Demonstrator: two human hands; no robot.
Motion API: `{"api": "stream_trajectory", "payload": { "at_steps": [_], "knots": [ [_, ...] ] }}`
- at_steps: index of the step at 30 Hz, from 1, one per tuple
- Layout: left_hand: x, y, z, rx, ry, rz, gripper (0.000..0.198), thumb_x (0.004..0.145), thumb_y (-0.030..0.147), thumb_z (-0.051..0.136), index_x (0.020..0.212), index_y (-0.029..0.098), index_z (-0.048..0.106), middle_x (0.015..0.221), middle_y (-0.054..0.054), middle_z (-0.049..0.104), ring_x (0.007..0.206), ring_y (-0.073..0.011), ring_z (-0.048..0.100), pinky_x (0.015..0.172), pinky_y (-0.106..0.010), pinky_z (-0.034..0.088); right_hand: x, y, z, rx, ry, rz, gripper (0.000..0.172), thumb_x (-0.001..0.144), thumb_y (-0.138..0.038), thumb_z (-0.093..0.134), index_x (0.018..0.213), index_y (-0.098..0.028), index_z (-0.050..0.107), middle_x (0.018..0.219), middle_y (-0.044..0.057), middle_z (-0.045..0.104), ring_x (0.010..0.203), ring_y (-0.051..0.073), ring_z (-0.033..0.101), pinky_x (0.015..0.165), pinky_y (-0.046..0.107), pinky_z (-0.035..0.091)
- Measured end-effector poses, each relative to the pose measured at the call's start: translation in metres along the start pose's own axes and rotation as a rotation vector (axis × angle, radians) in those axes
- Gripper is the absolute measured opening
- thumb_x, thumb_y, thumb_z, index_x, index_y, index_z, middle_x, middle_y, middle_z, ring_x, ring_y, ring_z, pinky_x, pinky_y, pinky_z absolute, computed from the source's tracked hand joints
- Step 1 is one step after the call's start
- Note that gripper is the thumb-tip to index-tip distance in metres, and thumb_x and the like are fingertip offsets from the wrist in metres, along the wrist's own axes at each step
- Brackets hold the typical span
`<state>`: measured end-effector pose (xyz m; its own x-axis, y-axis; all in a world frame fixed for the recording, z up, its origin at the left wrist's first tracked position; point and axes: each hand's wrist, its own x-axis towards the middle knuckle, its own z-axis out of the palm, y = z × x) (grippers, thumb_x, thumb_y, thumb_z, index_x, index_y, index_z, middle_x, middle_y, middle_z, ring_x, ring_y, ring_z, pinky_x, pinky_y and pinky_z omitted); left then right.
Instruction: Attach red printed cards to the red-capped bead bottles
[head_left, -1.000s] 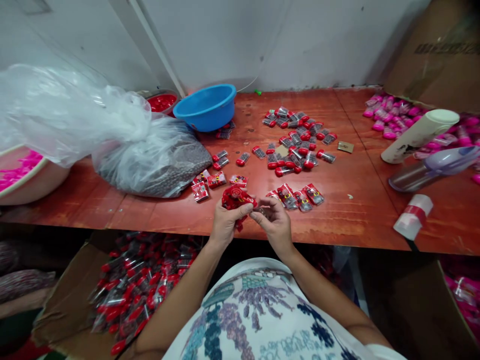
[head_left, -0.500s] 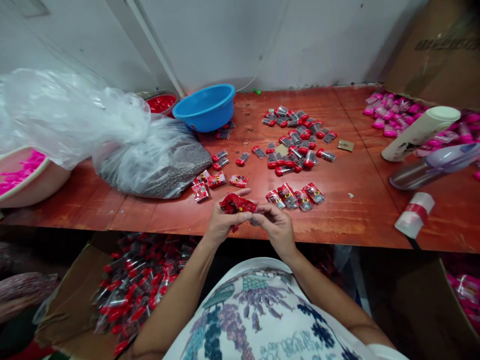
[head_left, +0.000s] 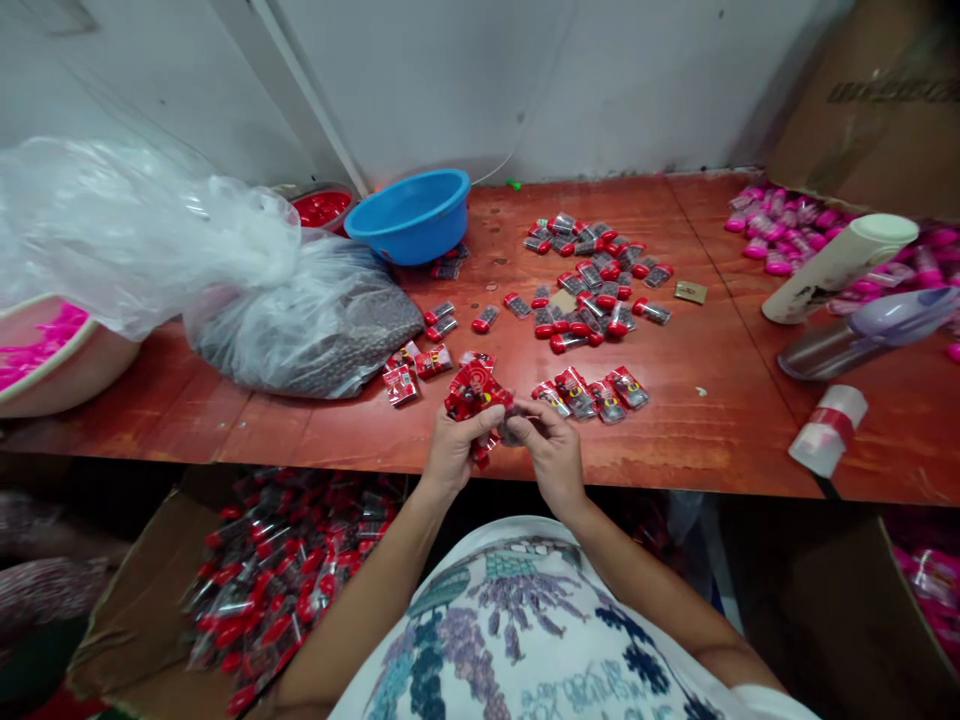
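My left hand (head_left: 451, 448) is closed around several red printed wrappers (head_left: 472, 388), its thumb pressed on top of them near the table's front edge. Fingers of my right hand (head_left: 556, 452) pinch a small clear container with dark contents (head_left: 513, 428) against the wrappers' right side; I cannot tell how far it sits inside one. Just beyond my right hand lie several red-wrapped packets (head_left: 576, 392) in a row. Red wrapper stacks (head_left: 401, 384) lie beyond my left hand. Small clear bottles with red caps and dark filling (head_left: 592, 318) are heaped farther back.
A blue basin (head_left: 409, 218) and a plastic bag of dark beads (head_left: 307, 320) stand at the back left. On the right are a white bottle (head_left: 836, 270), a clear roll (head_left: 829, 430) and pink containers (head_left: 780, 225). A carton of red-capped bottles (head_left: 142, 590) sits below the table's edge.
The wrappers in my left hand have turned more upright and fanned out. My left hand has rotated, its fingers now behind them. My right hand remains close beside it, still pinching.
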<state>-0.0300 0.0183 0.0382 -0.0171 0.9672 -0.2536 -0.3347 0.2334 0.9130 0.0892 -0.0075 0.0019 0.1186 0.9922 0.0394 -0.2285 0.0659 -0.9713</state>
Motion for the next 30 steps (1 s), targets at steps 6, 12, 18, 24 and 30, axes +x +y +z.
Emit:
{"api": "stream_trajectory", "payload": {
  "at_steps": [6,12,18,24,30],
  "knots": [
    [0.001,0.002,0.001,0.039,0.122,0.041,0.027,0.058,0.026,0.08,0.057,0.014,0.055,0.042,0.008,0.042,0.036,-0.0041,0.033,0.035,-0.017,0.025,-0.001,0.002,-0.003,-0.076,-0.145,-0.017,0.04,0.082,-0.03,0.064,0.122,-0.029,0.061,0.111,0.004,0.063,0.093,0.018,0.063,0.083,0.033,0.054],
    [-0.002,0.004,0.002,0.145,0.039,0.01,0.029,0.057,0.026,0.08,0.058,0.014,0.054,0.042,0.008,0.042,0.036,-0.0042,0.033,0.036,-0.018,0.025,-0.01,0.002,0.001,0.063,-0.033,0.082,0.034,0.076,-0.029,0.07,0.11,-0.025,0.066,0.094,0.003,0.07,0.079,0.016,0.065,0.073,0.033,0.057],
    [0.001,-0.001,-0.003,0.058,-0.07,-0.029,0.029,0.059,0.026,0.08,0.055,0.013,0.054,0.043,0.007,0.042,0.037,-0.0033,0.033,0.037,-0.017,0.024,-0.003,-0.009,-0.002,0.354,-0.06,0.283,0.028,0.067,-0.027,0.077,0.094,-0.021,0.071,0.082,-0.001,0.072,0.064,0.012,0.065,0.06,0.026,0.058],
    [0.0,-0.008,-0.002,-0.05,-0.027,0.007,0.031,0.07,0.039,0.073,0.064,0.015,0.055,0.04,0.008,0.042,0.035,-0.0041,0.033,0.035,-0.016,0.027,0.003,-0.008,-0.005,0.444,-0.071,0.353,0.029,0.068,-0.027,0.077,0.097,-0.023,0.072,0.086,0.0,0.072,0.062,0.01,0.066,0.054,0.02,0.056],
    [-0.011,-0.012,-0.001,0.105,0.043,0.097,0.026,0.074,0.038,0.07,0.071,0.016,0.059,0.04,0.008,0.043,0.032,-0.0054,0.035,0.031,-0.017,0.026,-0.004,-0.006,0.0,0.35,0.003,0.256,0.031,0.072,-0.029,0.074,0.101,-0.024,0.069,0.085,-0.001,0.071,0.061,0.01,0.065,0.056,0.023,0.057]
  ]
}}
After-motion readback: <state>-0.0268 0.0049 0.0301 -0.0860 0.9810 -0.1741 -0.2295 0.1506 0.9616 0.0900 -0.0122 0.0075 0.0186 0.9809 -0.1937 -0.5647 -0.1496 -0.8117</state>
